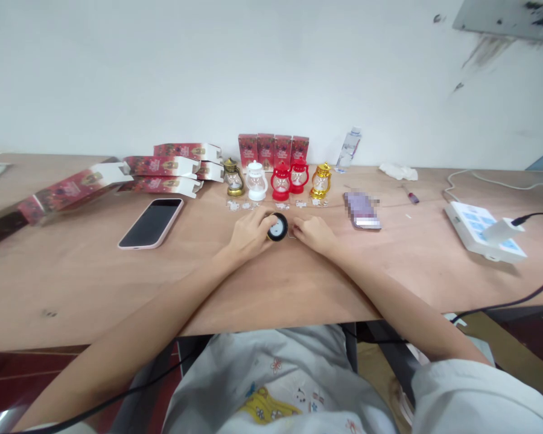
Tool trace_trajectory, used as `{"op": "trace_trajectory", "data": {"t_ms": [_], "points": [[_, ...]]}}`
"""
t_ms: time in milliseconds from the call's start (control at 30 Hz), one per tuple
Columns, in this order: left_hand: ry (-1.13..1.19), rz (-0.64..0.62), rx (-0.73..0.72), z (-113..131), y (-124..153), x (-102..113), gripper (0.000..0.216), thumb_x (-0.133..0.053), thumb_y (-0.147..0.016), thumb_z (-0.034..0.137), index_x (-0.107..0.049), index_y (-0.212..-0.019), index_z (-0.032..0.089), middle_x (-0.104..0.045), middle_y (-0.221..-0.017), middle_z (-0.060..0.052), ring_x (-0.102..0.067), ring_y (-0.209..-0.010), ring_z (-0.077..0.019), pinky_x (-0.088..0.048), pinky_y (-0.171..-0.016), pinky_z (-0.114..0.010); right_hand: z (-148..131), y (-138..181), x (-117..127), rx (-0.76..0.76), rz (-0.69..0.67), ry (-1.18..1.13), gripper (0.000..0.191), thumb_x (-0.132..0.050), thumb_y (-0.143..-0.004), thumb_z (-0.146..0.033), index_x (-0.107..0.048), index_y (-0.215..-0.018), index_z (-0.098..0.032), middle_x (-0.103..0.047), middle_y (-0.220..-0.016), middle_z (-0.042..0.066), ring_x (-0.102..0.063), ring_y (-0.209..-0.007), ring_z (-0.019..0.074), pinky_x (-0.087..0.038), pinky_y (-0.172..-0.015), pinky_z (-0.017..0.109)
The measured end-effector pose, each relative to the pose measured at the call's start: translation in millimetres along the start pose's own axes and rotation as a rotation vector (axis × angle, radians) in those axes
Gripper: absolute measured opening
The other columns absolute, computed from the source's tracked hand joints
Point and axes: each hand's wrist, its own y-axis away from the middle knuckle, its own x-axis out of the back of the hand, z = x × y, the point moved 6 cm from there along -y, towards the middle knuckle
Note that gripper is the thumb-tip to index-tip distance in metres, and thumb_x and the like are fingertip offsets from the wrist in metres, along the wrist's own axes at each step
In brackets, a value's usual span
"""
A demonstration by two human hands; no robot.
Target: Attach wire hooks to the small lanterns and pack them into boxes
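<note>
My left hand [252, 233] is closed around a small round object [278, 228] with a black rim, a pale face and gold at its edge. It looks like a lantern turned with its base toward me. Just right of it, my right hand [314, 233] has its fingers curled in a pinch; what they hold, if anything, is too small to make out. Behind my hands stands a row of small lanterns: a bronze one [233, 179], a white one [256, 182], two red ones [280, 182] and a gold one [320, 182]. Small clear pieces [282, 206] lie in front of them.
Several upright red boxes [265, 150] stand behind the lanterns. Opened red boxes [163, 166] lie at the left. One phone [151, 224] is at left, another [362, 210] at right. A bottle [349, 149], tissue [398, 172] and power strip [468, 232] with cables are farther right.
</note>
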Motion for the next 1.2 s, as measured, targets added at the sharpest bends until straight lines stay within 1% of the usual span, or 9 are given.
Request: {"op": "trace_trajectory", "data": {"t_ms": [200,333,467,600,700,800,933,1033,1200], "points": [[-0.038,-0.054,0.026,-2,2,-4,0.022,-0.054,-0.078,0.021,-0.048,-0.099,0.021,-0.062,-0.101,-0.008,-0.062,-0.084,-0.0203,-0.047,-0.063,-0.027,2,3,9,-0.030,0.110,-0.110,0.026,-0.047,-0.086,-0.015,-0.063,-0.106,-0.017,-0.071,-0.100,0.010,-0.065,-0.089,0.0217,-0.040,-0.070,0.027],[-0.071,-0.050,0.014,-1,2,-3,0.023,-0.055,-0.077,0.020,-0.049,-0.099,0.021,-0.062,-0.100,-0.007,-0.062,-0.084,-0.0196,-0.046,-0.064,-0.026,5,8,21,-0.038,0.307,-0.299,0.024,-0.051,-0.082,-0.011,-0.066,-0.101,-0.017,-0.072,-0.093,0.007,-0.065,-0.084,0.0197,-0.045,-0.072,0.027],[-0.063,-0.086,0.062,-3,2,-8,0.025,-0.056,-0.077,0.019,-0.049,-0.101,0.022,-0.063,-0.103,-0.007,-0.062,-0.087,-0.0193,-0.047,-0.064,-0.025,4,15,32,-0.019,0.524,-0.531,0.022,-0.053,-0.081,-0.013,-0.067,-0.097,-0.019,-0.072,-0.085,0.004,-0.066,-0.078,0.0162,-0.050,-0.075,0.027],[-0.019,-0.020,0.058,-2,1,-5,0.023,-0.054,-0.081,0.020,-0.048,-0.103,0.022,-0.063,-0.105,-0.008,-0.062,-0.089,-0.0194,-0.047,-0.065,-0.026,1,23,41,-0.018,0.692,-0.733,0.020,-0.056,-0.082,-0.020,-0.068,-0.098,-0.021,-0.072,-0.086,0.002,-0.067,-0.076,0.0143,-0.054,-0.077,0.028],[0.025,0.004,0.042,-2,2,-4,0.020,-0.052,-0.084,0.024,-0.047,-0.103,0.021,-0.063,-0.103,-0.008,-0.062,-0.087,-0.0196,-0.048,-0.066,-0.027,-1,28,48,0.017,0.783,-0.875,0.015,-0.059,-0.083,-0.023,-0.070,-0.093,-0.021,-0.072,-0.090,0.003,-0.067,-0.083,0.0144,-0.055,-0.079,0.029],[0.061,-0.012,0.053,-4,3,-6,0.023,-0.051,-0.086,0.028,-0.047,-0.107,0.020,-0.064,-0.103,-0.009,-0.063,-0.086,-0.0204,-0.048,-0.067,-0.028,-4,31,50,0.036,0.825,-0.986,0.011,-0.062,-0.083,-0.025,-0.070,-0.089,-0.021,-0.072,-0.089,0.003,-0.067,-0.086,0.0143,-0.056,-0.080,0.030],[0.118,-0.063,0.124,-7,3,-10,0.027,-0.050,-0.087,0.033,-0.047,-0.109,0.020,-0.065,-0.100,-0.008,-0.064,-0.087,-0.0205,-0.049,-0.069,-0.030,-11,31,49,0.064,0.785,-1.090,0.014,-0.063,-0.083,-0.028,-0.071,-0.093,-0.022,-0.072,-0.089,0.002,-0.068,-0.083,0.0136,-0.057,-0.079,0.030],[0.142,-0.052,0.155,-8,2,-9,0.027,-0.048,-0.088,0.036,-0.047,-0.109,0.019,-0.065,-0.097,-0.007,-0.065,-0.087,-0.0201,-0.050,-0.070,-0.029,-18,32,51,0.127,0.767,-1.069,0.014,-0.064,-0.083,-0.026,-0.072,-0.093,-0.023,-0.072,-0.088,0.002,-0.067,-0.084,0.0137,-0.056,-0.078,0.030],[0.146,0.030,0.121,-4,0,-2,0.027,-0.045,-0.091,0.038,-0.047,-0.109,0.017,-0.066,-0.094,-0.008,-0.065,-0.084,-0.0195,-0.050,-0.068,-0.029,-25,37,56,0.203,0.761,-0.928,0.012,-0.062,-0.083,-0.019,-0.073,-0.087,-0.023,-0.072,-0.084,0.001,-0.066,-0.079,0.0125,-0.054,-0.073,0.027]]}}
